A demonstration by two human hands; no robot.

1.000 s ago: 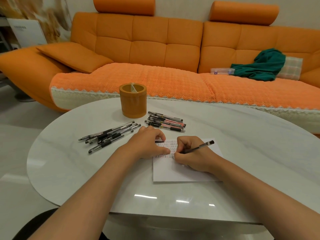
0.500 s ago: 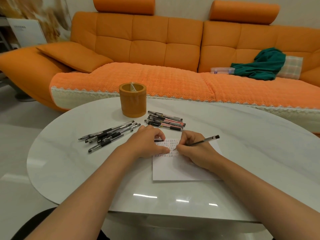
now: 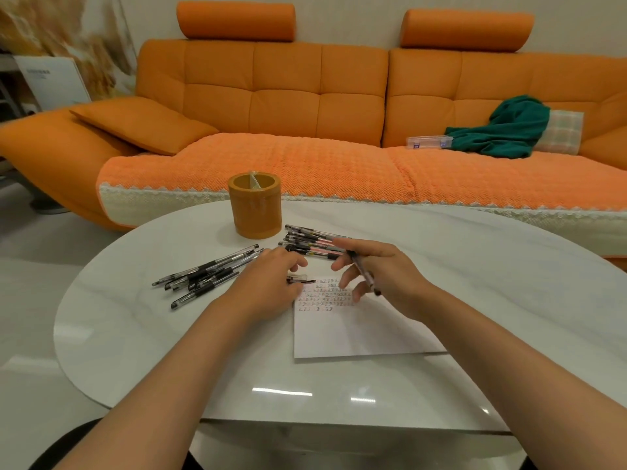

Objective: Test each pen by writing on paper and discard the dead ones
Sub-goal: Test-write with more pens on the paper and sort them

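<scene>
Right hand [image 3: 386,276] lifted off the paper [image 3: 356,334], pen [image 3: 362,273] raised with it, left hand [image 3: 268,288] drawn back leftward.

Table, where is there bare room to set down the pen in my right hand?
Bare: the table's wide right side beyond the paper, and the near-left stretch between the left pen pile and the edge. Crowded: the middle, between cup, right pen pile and loose cap.

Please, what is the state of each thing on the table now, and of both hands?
Right hand: holds the pen.
Pen: above the paper.
Left hand: rests on the table, holds nothing.
Cap: off, lying at the paper's edge.
Paper: flat, partly written.
Cup: upright.
Left pen pile: lying flat.
Right pen pile: lying flat.
</scene>
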